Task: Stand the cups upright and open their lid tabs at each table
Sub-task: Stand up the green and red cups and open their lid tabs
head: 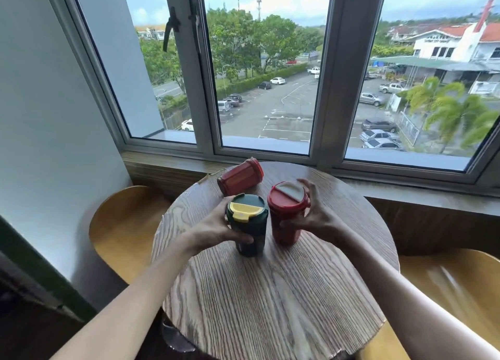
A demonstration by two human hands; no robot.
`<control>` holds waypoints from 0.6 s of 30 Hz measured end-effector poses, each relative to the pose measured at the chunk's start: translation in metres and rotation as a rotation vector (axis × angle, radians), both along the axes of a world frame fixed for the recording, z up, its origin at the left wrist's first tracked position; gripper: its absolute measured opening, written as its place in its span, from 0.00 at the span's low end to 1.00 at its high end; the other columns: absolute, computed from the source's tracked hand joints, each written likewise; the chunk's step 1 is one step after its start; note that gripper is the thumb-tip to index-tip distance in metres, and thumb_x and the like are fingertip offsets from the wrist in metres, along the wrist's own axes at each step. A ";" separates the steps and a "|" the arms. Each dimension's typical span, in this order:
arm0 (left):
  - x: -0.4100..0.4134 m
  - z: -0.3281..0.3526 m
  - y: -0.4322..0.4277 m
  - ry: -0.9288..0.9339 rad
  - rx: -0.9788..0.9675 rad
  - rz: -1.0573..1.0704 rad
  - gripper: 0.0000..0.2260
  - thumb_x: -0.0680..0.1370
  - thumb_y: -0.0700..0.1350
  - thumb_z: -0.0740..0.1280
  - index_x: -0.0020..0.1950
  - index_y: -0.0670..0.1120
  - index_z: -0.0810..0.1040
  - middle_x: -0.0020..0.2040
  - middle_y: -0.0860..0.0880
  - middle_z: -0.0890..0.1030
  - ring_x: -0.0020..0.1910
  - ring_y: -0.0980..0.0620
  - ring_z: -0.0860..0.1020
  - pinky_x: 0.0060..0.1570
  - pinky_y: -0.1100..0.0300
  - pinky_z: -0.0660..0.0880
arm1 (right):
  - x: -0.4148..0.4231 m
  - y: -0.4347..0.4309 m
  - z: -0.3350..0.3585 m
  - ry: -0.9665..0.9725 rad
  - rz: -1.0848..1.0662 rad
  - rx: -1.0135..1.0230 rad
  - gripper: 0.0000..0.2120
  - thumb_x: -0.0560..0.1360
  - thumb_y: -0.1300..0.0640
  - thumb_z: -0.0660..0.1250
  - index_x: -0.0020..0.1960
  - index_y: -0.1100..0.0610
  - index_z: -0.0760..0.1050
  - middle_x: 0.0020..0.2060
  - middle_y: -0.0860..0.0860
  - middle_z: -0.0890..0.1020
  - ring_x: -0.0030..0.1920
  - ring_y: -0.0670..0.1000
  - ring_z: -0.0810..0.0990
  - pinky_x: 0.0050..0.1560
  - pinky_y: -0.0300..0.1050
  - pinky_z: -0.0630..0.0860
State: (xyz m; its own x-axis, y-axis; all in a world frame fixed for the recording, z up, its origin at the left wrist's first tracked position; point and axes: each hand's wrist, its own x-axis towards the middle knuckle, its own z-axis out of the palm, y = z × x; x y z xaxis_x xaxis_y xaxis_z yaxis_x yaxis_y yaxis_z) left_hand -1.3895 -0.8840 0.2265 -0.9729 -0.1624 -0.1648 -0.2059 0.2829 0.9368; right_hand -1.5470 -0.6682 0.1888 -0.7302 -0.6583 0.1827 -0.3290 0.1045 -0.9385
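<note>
A: Any writing or brand on the cups?

B: None that can be read. The bodies look plain, and the lettering on the white building outside the window (270, 70) is too blurred to make out.

A: What do the cups look like?

B: Three lidded tumblers on the round wooden desk (270, 292). The green cup (250, 235) stands upright with a dark green lid and a yellow tab lying flat on top. Just beside it, on its right, the red cup (285, 224) stands slightly tilted, red lid with a pale grey tab. Behind them a second red cup (239, 177) lies on its side near the desk's far edge, lid pointing toward the window.

A: Anything inside them?

B: Can't tell; every lid is on.

A: And the hands?

B: The left hand (216, 228) is wrapped around the green cup's side. The right hand (316, 216) grasps the upright red cup, fingers curled over its lid rim.
</note>
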 end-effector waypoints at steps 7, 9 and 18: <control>-0.005 -0.016 0.004 0.047 -0.057 0.049 0.32 0.64 0.31 0.79 0.63 0.51 0.74 0.49 0.52 0.81 0.47 0.54 0.75 0.44 0.68 0.77 | 0.000 0.006 -0.016 0.049 -0.063 0.126 0.39 0.58 0.55 0.82 0.64 0.50 0.65 0.55 0.48 0.76 0.53 0.51 0.79 0.45 0.37 0.77; -0.006 -0.018 0.003 0.041 -0.071 0.045 0.33 0.63 0.32 0.80 0.64 0.51 0.74 0.50 0.51 0.82 0.48 0.53 0.76 0.50 0.60 0.78 | -0.005 0.005 -0.014 0.039 -0.065 0.147 0.36 0.61 0.57 0.81 0.63 0.50 0.66 0.56 0.49 0.76 0.54 0.53 0.79 0.46 0.46 0.80; -0.006 -0.016 0.003 0.024 -0.069 0.020 0.36 0.63 0.35 0.81 0.68 0.50 0.72 0.54 0.51 0.82 0.52 0.53 0.77 0.53 0.61 0.78 | -0.014 -0.014 -0.007 -0.055 0.099 0.145 0.47 0.61 0.63 0.82 0.69 0.39 0.59 0.63 0.46 0.76 0.62 0.45 0.75 0.62 0.40 0.72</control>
